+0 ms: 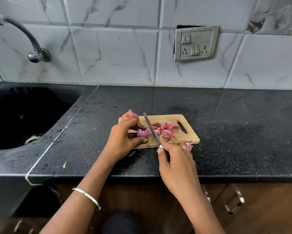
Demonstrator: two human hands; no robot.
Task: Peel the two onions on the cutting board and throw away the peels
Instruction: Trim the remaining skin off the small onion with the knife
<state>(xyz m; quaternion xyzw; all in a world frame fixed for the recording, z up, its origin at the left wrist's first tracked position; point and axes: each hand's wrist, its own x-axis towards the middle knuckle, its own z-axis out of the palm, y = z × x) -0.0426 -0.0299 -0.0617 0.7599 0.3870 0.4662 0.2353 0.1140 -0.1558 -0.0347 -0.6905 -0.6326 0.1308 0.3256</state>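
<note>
Wooden cutting board [167, 119] (matt) on glossy speckled counter [226, 115].

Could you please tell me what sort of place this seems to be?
Most likely a home kitchen: a dark sink under a wall tap, a tiled wall, and onions on a cutting board.

Peeled onion [142, 133]: glossy purple. Unpeeled onion [129, 115]: orange-pink, papery. Peels [165, 129]: pink-red, pale streaks. Cutting board [165, 119]: light tan wood. Counter [226, 115]: black, fine white speckle. Sink [23, 115]: black. Wall tiles [116, 53]: white, grey marble veining. Tap [23, 36]: silver. Switch plate [196, 43]: grey. Bangle [87, 196]: silver.
</note>
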